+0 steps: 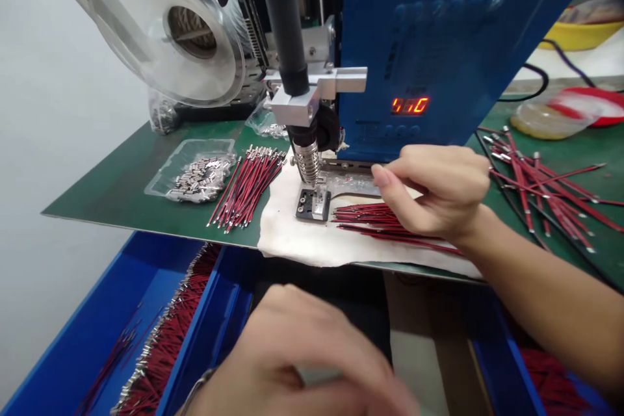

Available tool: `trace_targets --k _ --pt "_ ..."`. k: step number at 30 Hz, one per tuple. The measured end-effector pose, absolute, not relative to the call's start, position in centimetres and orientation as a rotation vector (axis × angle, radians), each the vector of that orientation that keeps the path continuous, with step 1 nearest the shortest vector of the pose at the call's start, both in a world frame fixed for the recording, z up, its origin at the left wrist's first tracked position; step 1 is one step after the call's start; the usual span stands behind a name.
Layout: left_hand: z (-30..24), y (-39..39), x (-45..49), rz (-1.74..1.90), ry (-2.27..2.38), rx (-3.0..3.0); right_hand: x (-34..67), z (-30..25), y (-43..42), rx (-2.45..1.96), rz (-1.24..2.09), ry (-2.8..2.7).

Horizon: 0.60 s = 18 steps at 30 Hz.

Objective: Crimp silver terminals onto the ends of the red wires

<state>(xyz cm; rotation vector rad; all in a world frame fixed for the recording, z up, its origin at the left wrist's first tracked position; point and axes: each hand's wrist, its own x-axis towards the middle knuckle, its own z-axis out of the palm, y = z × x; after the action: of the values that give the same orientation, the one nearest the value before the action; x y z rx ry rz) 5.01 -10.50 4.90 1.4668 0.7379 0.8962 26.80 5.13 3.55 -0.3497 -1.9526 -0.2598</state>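
My right hand (433, 188) is closed above a bundle of red and black wires (365, 212) on a white cloth (302, 244). Its thumb presses against the curled fingers; whatever lies in the grip is hidden. Low in front of the table edge, my left hand (297, 351) has its fingers bent and drawn together, the tips blurred; I cannot make out anything in them. Between the hands and the blue machine, a spring-wrapped soldering head (307, 162) points down at a small black fixture (312, 205) with a metal block.
Left on the green table are wires with metal ends (248, 188) and a clear tray of metal parts (199, 179). More wires (546, 188) lie right. A blue machine (380, 71) and clear reel (166, 26) stand behind. A blue bin (131, 266) below holds wires.
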Motion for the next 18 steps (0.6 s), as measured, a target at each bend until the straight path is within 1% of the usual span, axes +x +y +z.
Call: trace_targets --k 4,7,11,14,18 --pt "4.9 -8.2 7.2 1.233 0.958 1.168 26.9 3.3 5.4 -0.371 -0.233 -1.983" --pt "5.1 -7.1 7.8 1.336 1.006 0.978 27.1 3.4 5.5 -0.389 -0.241 -2.005" --pt "4.7 -6.3 7.9 1.383 0.917 0.865 27.1 3.5 5.5 -0.396 -0.245 -2.018" --pt "3.9 -6.0 7.5 1.357 0.823 0.855 27.1 3.5 5.4 -0.397 -0.247 -2.023" --pt "3.5 -6.0 7.4 1.314 0.823 0.846 26.9 3.5 5.3 -0.409 -0.259 -2.024"
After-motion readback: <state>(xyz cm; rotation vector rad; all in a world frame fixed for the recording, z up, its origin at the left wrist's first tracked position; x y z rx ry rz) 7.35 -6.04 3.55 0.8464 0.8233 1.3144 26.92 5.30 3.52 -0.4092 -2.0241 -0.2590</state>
